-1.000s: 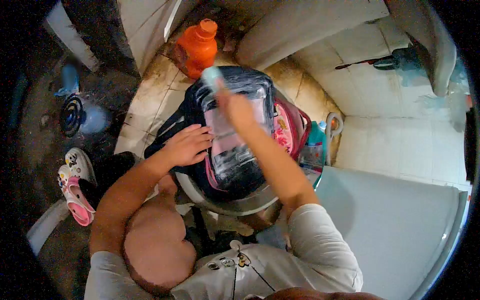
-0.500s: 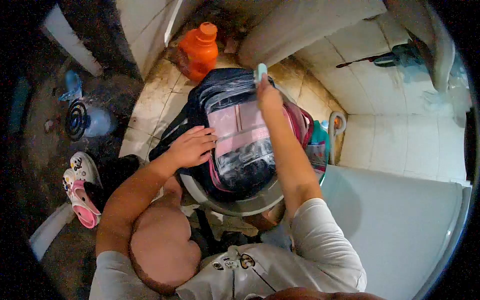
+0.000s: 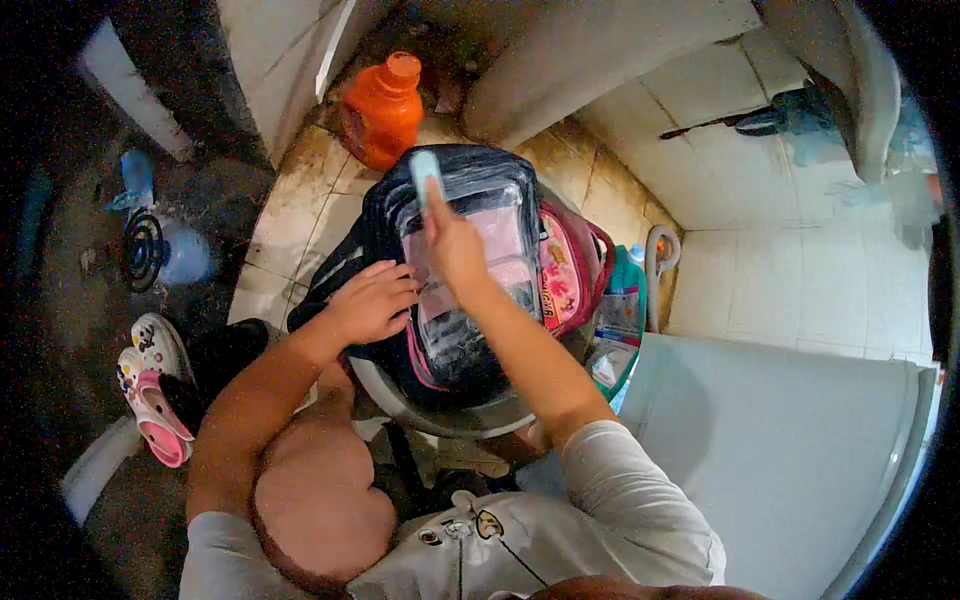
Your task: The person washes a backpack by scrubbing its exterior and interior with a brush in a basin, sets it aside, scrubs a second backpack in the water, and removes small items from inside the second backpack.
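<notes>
A dark backpack with a pink panel lies in a grey basin, streaked with whitish suds. My right hand is closed around a pale mint brush at the upper left of the backpack; its bristles are hidden. My left hand rests on the backpack's left side, fingers stretched out and holding nothing. A pink patterned bag sits against the backpack's right side, partly under it.
An orange jug stands on the tiled floor behind the basin. To the right are a green container with packets and a large pale panel. Crocs-style clogs and a black coil lie at left.
My right hand has swept the brush leftward across the top of the backpack. More of the pink bag now shows. My left hand stays at the backpack's left side.
</notes>
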Demonstrator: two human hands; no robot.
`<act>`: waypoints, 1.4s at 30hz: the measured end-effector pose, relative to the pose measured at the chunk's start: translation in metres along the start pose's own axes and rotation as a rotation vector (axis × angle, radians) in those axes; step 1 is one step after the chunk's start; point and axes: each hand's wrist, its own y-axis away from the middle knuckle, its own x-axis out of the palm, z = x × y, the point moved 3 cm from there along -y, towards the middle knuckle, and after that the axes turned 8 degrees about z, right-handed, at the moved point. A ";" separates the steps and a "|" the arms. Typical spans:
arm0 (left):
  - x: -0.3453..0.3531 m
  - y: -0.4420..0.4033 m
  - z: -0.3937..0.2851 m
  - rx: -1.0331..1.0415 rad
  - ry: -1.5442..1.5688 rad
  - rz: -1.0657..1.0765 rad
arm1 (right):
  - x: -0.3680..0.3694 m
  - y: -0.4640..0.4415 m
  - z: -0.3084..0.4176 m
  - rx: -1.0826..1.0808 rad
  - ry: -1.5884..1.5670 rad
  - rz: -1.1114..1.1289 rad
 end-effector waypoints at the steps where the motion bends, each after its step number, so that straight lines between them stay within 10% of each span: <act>1: 0.002 0.004 -0.001 -0.001 0.003 0.012 | 0.005 -0.004 -0.010 -0.002 -0.009 0.008; 7: 0.000 0.000 -0.002 -0.002 0.007 0.012 | -0.033 -0.021 -0.110 0.456 -0.160 -0.137; 12: 0.005 -0.002 0.003 -0.008 -0.040 0.035 | 0.007 0.014 0.002 -0.005 -0.182 -0.026; 18: -0.003 -0.002 -0.005 0.020 -0.002 0.002 | -0.017 -0.010 -0.106 0.414 -0.239 -0.099; 23: 0.006 -0.001 0.004 -0.017 -0.007 0.171 | 0.005 0.026 0.015 -0.032 -0.260 0.100; 28: 0.001 -0.001 0.000 0.007 0.018 0.061 | -0.023 0.015 -0.070 0.347 -0.114 -0.104; 34: 0.004 -0.003 0.005 0.009 0.008 0.023 | 0.037 0.045 -0.026 -0.008 -0.033 -0.034; 37: 0.003 0.004 0.005 0.033 0.064 0.005 | -0.013 0.038 -0.090 0.550 -0.165 -0.011; 42: -0.027 -0.003 -0.005 -0.402 -0.161 -0.094 | 0.043 0.061 -0.030 0.094 -0.241 -0.054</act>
